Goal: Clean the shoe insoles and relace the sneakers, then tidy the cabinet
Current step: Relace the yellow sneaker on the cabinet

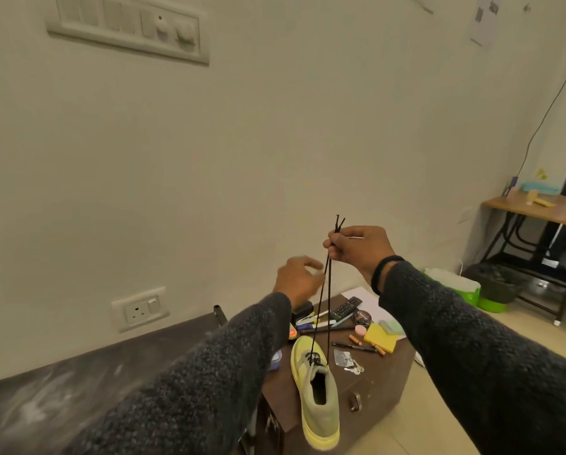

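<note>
The yellow-green sneaker [316, 392] lies on top of the dark brown cabinet [383, 379]. Its long side runs away from the person, with the toe pointing to the far wall and the heel sticking out over the near edge. 2 black lace ends [324, 290] go almost straight up from the front eyelets to the right hand [357, 249].

The right hand is held up high above the sneaker, with the back of the hand facing the camera. Its fingers pinch both lace ends close together, and the 2 tips poke out above the fingers. The left hand [296, 279] is a bit lower, just beside the laces. It looks blurry, with loosely bent fingers, and seems to hold nothing. Both arms wear dark knit sleeves [472, 339].

Behind the sneaker, pens, a remote [345, 308], a round tin [362, 316] and yellow sticky notes [381, 338] lie on the cabinet.
</note>
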`<control>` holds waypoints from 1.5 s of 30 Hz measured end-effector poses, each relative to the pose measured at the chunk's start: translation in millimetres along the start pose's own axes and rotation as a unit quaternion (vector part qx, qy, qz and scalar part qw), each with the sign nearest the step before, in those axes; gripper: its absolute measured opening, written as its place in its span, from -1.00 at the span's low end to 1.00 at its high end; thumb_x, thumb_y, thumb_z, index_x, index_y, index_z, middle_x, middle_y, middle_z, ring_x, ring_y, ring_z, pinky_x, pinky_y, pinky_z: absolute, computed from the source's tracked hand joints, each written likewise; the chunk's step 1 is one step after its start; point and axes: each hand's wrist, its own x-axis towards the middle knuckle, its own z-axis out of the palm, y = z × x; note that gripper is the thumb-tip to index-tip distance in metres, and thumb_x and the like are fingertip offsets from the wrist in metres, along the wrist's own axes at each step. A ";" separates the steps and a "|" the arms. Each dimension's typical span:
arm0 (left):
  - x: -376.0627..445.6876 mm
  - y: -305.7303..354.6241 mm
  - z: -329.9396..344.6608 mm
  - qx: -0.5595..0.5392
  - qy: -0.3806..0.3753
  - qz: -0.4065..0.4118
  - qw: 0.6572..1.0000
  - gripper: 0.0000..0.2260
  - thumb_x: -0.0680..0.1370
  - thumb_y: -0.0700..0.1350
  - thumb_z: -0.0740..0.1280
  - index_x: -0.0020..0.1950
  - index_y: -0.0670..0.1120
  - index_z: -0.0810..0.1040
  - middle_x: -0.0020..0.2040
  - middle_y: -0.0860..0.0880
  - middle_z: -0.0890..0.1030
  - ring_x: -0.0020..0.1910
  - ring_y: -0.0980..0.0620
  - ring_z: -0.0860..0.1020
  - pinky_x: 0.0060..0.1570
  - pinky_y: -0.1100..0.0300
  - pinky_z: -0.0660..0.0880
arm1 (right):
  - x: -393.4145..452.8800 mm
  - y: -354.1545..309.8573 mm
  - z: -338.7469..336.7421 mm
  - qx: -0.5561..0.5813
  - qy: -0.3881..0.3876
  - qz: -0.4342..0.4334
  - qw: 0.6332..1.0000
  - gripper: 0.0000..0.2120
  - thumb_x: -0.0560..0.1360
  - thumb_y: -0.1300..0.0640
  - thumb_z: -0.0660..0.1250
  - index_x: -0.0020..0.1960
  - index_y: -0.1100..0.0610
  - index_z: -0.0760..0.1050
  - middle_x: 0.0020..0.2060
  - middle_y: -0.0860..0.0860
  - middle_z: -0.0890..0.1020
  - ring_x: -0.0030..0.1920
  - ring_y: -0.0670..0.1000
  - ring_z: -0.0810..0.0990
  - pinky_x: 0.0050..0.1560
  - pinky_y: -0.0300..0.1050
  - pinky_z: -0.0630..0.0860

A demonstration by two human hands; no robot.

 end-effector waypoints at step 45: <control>-27.5 -170.3 103.5 -0.442 -0.167 -0.510 0.718 -0.72 0.67 -0.29 0.17 -0.21 -0.19 0.52 -0.38 -0.09 0.55 -0.54 0.14 0.41 -0.55 0.35 0.38 | -46.0 157.7 9.6 -0.704 -0.337 -0.161 0.604 -0.84 0.61 0.13 0.30 0.13 0.15 0.57 0.02 0.09 0.55 0.07 0.09 0.54 0.01 -0.08 0.48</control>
